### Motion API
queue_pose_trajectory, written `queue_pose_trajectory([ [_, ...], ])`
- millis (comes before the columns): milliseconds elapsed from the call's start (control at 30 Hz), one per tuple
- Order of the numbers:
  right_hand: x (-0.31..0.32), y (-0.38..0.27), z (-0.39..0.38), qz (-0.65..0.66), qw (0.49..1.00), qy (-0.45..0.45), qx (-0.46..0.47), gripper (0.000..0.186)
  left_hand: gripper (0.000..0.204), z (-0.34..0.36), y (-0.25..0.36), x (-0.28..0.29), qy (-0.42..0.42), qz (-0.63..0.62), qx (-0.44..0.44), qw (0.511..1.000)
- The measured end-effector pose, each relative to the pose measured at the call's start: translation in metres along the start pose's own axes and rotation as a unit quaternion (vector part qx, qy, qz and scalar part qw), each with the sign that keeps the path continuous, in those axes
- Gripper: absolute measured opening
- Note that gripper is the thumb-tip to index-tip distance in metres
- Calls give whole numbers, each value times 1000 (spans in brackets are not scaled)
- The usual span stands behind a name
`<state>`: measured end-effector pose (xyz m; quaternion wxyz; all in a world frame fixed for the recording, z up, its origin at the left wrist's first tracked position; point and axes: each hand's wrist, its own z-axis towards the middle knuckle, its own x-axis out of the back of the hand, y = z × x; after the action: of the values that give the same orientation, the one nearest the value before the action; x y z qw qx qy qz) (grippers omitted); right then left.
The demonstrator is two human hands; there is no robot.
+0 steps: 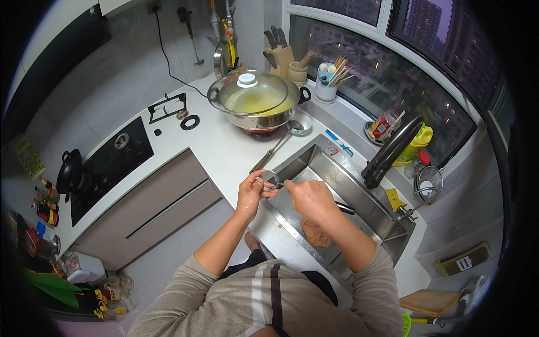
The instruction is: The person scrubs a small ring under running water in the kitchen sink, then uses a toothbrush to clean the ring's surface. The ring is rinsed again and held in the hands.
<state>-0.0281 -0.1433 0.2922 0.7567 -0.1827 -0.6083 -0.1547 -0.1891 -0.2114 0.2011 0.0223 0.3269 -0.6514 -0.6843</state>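
Note:
My left hand is closed around a small, round, clear-looking thing, pinched at its rim above the sink's near left edge. My right hand is curled shut beside it, fingertips almost touching the round thing. Something thin shows between the two hands, but its kind is too small to tell. A black handle shows just past my right wrist; I cannot tell whether it belongs to what that hand grips. Below lies the steel sink, with a crumpled brown cloth or paper in it.
A lidded steel pot stands on the counter, a ladle beside it. A black faucet overhangs the sink. A knife block, mortar and utensil cup line the window. The gas hob is at left.

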Motion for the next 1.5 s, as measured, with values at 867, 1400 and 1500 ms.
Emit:
queue_pose_trajectory([
  [867,7,-6,0,-10,998,-49,31,13,27,7,5,15,-51,85,10,995],
  [1400,12,-10,2,-16,995,-84,43,16,26,7,8,16,-46,108,49,992],
  [1500,11,-10,2,-17,994,-90,53,17,26,5,10,15,-46,107,53,992],
])
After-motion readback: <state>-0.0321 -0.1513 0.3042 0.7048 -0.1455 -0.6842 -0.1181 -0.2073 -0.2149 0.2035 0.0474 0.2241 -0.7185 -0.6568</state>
